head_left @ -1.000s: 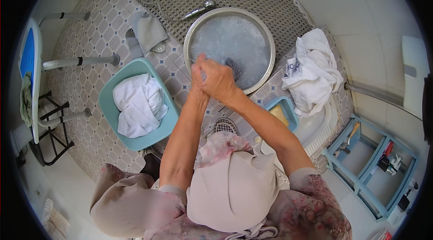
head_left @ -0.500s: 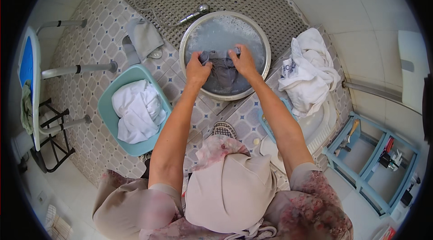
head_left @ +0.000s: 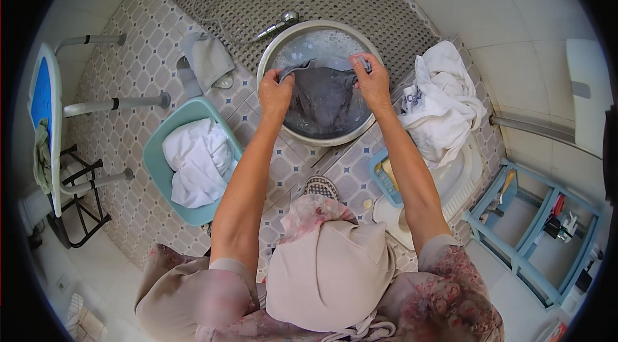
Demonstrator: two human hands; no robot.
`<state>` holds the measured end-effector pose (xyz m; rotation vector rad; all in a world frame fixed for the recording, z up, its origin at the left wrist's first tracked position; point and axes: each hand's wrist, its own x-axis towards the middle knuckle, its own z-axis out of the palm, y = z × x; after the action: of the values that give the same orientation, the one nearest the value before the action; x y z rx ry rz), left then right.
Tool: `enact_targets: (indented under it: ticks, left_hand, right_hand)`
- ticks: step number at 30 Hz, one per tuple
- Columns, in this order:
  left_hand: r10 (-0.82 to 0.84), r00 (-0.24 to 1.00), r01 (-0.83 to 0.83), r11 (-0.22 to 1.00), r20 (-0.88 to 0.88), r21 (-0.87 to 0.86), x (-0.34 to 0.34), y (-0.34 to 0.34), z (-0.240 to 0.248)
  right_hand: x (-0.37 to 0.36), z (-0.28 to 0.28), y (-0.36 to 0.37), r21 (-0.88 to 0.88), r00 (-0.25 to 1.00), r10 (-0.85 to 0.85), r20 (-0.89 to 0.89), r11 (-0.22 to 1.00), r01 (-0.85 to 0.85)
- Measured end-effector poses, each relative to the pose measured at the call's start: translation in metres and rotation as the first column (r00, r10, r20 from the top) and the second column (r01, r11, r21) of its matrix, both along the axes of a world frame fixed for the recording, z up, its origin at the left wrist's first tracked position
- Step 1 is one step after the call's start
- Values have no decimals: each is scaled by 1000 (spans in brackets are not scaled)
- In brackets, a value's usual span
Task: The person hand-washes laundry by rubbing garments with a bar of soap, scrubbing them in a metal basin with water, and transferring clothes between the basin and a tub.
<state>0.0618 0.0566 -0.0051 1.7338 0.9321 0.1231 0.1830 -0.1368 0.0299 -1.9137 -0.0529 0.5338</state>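
Hands are gripping a wet grey garment point(head_left: 322, 94) by its top edge, left hand point(head_left: 275, 92) and right hand point(head_left: 372, 79) both closed on it, spreading it over the round metal basin point(head_left: 278, 52) so it is draining into the water.

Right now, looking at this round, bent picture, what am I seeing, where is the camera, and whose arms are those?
The camera sits on a person's head and looks straight down, so the wide lens bends the edges. The two bare arms are the person's own. The left hand and right hand each grip an edge of a wet grey garment, spread over a round metal basin of water. On the tiled floor, a teal tub holds white laundry. More white cloth is piled to the right, and a shower head lies behind the basin.
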Motion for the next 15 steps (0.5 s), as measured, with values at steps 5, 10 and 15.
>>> enact_targets:
  ticks: [5, 10, 15]
  left_hand:
    - [173, 914, -64, 954, 367, -293, 13, -23, 78]
    - [-188, 915, 214, 976, 358, -34, 8, -56, 105]
    - [-267, 915, 211, 956, 303, 205, -14, -55, 56]
  right_hand:
    - [-30, 63, 2, 208, 955, 93, 281, 966, -155]
    - [-61, 57, 15, 188, 859, 180, 479, 935, -301]
    - [-48, -2, 1, -2, 864, 377, 333, 917, -400]
